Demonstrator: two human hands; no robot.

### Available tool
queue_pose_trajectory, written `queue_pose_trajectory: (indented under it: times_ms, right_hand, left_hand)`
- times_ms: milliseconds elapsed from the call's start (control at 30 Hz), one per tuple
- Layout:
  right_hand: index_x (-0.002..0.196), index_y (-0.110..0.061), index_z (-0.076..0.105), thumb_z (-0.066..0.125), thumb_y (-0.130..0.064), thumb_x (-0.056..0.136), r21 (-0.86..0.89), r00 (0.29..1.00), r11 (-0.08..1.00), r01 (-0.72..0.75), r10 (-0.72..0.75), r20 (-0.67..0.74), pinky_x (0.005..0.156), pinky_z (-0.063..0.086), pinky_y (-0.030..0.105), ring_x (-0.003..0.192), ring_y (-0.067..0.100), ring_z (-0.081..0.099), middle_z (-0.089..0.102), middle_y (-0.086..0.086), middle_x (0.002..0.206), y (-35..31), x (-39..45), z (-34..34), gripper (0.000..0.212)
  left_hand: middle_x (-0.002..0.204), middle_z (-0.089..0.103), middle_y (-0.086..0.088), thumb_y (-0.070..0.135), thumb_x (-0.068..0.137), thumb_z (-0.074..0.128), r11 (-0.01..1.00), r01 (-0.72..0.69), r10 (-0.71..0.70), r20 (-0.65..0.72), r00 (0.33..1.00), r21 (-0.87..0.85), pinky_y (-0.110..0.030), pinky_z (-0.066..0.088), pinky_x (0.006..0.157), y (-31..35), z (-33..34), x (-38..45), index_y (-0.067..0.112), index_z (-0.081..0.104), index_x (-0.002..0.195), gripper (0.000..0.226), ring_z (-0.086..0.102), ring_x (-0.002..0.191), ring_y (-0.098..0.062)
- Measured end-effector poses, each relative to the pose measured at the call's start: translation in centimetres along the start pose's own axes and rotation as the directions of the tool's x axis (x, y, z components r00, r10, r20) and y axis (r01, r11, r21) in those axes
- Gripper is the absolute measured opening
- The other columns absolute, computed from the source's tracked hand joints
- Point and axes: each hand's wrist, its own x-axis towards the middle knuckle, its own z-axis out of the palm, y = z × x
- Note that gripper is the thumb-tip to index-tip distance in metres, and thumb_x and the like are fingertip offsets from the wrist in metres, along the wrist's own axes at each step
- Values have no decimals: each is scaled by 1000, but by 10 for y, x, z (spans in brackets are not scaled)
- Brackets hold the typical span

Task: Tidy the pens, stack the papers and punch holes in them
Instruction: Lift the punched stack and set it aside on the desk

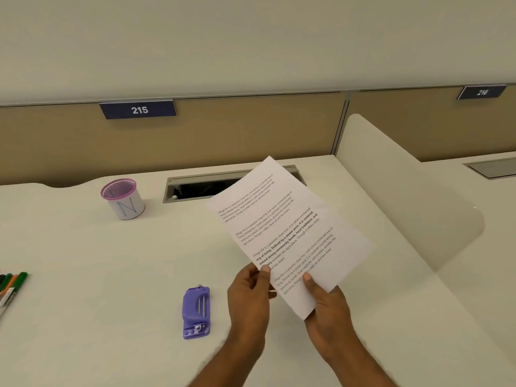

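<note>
Both your hands pinch the near edge of the white printed paper sheets (282, 233): your left hand (250, 300) has its thumb on the left corner, your right hand (325, 305) its thumb on the bottom edge, fingers curled behind. From that grip the sheets' long axis runs up and away toward the upper centre of the frame, lifted off the pale desk (83, 275). The purple plastic hole punch (196, 312) lies just left of your left hand, the nearer one. Coloured pens (12, 283) wait at the far left edge, the pink-rimmed mesh cup (122, 198) upper left.
</note>
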Motion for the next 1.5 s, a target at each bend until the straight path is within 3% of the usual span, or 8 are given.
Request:
queue_pose_trajectory:
  times_ms: [300,433,567,700,833,1033,1333,1500]
  right_hand:
    - [121,-23,65,63,-13,84,28,1000,1000,0,-1,22,82,60,43,112,26,67,68,5,125,-18,1,-9,39]
    - [120,-12,64,58,-37,84,51,1000,999,-15,14,26,67,58,40,98,28,68,71,10,117,-54,14,-28,44]
    - [117,-6,67,53,-61,80,-62,988,987,-147,150,46,73,52,39,93,31,70,72,16,112,-91,31,-51,67]
    - [111,-11,72,55,-40,92,-325,979,932,-158,191,72,69,58,37,97,29,72,73,15,112,-107,38,-61,39]
    - [95,-12,74,64,-12,89,-587,992,802,-110,57,-109,71,58,37,80,24,74,78,7,95,-110,49,-69,12]
    - [87,-8,72,67,-4,86,-743,982,658,-121,-29,-186,58,53,26,65,17,71,78,7,83,-128,91,-82,7]
    - [85,1,69,65,4,83,-868,953,466,-170,-147,-266,81,56,45,81,32,66,71,20,96,-163,200,-117,5]
    - [88,6,69,67,4,81,-876,933,421,-237,-153,-326,76,54,40,78,31,64,71,25,96,-170,250,-139,7]
  left_hand:
    - [88,80,3,7,98,59,1000,-12,12,-3,1000,9,-19,57,58,17,-15,14,20,76,94,21,77,76,-21]
    - [85,80,3,6,96,60,996,-16,9,74,997,85,-19,57,57,29,-23,26,18,76,94,20,77,74,-22]
    - [85,80,3,8,96,62,985,-26,-2,163,987,168,-23,58,59,35,-24,37,16,77,98,18,77,71,-20]
    - [92,80,-1,10,97,61,978,-2,-52,251,967,211,-33,61,71,30,-15,44,13,76,104,17,77,79,-24]
    - [92,80,-2,10,97,60,976,40,-101,283,954,215,-34,61,73,20,3,52,14,77,102,18,78,80,-24]
    - [91,80,2,8,97,60,962,111,-169,224,960,251,-34,62,79,-4,49,75,16,79,94,20,76,87,-22]
    - [83,77,-2,5,86,72,942,219,-252,102,962,256,-26,52,61,-21,155,139,14,76,81,11,65,65,-15]
    - [71,69,6,10,82,78,919,240,-257,13,966,313,-20,45,53,-27,198,165,23,67,66,23,59,58,-12]
